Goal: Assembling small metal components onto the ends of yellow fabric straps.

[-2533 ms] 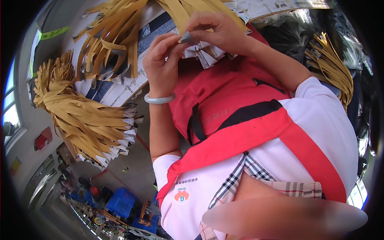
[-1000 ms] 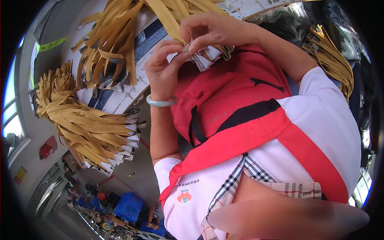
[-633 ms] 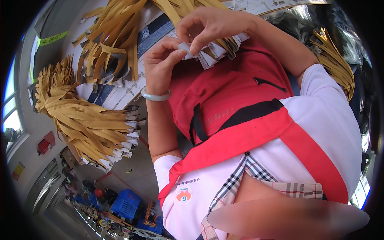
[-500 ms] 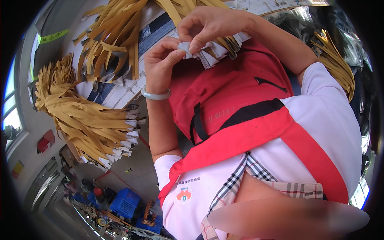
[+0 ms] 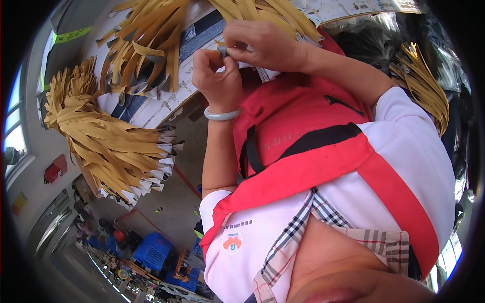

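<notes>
My left hand (image 5: 218,81), with a pale bangle (image 5: 222,114) at its wrist, is closed in a pinch. Close beside it, my right hand (image 5: 267,46) has its fingers curled in toward the same spot. Between the fingertips is the small grey tip of a strip (image 5: 222,51); the fingers hide most of that strip. Several tan strips (image 5: 268,15) lie behind and under my right hand. Their white ends (image 5: 266,74) poke out below it, over my red apron (image 5: 298,111).
A bench (image 5: 161,103) carries a heap of tan strips (image 5: 146,45) with grey tips. At the left hangs a thick tan bundle (image 5: 108,141) with white ends. Another bundle (image 5: 424,91) lies at right beside dark plastic bags (image 5: 364,38). Blue crates (image 5: 153,251) stand farther off.
My left hand has shifted right and lower, and its fingers have curled tighter. My right hand has come down slightly. The light grey piece between them now shows only as a small tip.
</notes>
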Action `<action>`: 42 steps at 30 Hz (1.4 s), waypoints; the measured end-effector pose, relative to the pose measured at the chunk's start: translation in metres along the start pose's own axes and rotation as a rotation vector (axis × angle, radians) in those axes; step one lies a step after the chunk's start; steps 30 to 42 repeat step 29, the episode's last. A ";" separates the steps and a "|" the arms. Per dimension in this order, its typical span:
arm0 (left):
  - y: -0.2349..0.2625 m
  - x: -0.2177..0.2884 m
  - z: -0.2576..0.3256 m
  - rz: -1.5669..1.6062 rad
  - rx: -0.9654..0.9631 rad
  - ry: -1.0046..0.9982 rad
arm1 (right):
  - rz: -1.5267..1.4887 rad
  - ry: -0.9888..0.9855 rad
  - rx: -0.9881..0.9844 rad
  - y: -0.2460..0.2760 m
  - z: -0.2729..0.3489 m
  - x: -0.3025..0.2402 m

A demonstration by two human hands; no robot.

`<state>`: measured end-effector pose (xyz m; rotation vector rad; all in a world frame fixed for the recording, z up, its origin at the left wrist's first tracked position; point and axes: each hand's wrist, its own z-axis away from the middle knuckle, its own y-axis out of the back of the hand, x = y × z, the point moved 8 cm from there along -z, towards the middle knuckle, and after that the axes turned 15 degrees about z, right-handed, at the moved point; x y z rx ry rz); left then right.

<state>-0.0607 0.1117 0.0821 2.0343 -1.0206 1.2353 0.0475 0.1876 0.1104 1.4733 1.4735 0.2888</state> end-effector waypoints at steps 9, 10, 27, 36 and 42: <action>0.007 -0.010 -0.003 0.467 -0.277 0.366 | -0.436 -0.147 -0.101 -0.005 0.009 0.022; 0.007 -0.005 -0.006 0.372 -0.271 0.259 | -0.434 -0.148 -0.101 -0.001 0.009 0.021; 0.174 -0.004 -0.048 0.137 0.334 0.068 | 0.028 -0.364 -0.352 0.028 0.042 0.058; 0.147 -0.025 -0.037 0.075 0.141 0.165 | 0.211 -0.253 -0.422 0.015 0.046 0.050; 0.147 -0.025 -0.037 0.075 0.141 0.165 | 0.211 -0.253 -0.422 0.015 0.046 0.050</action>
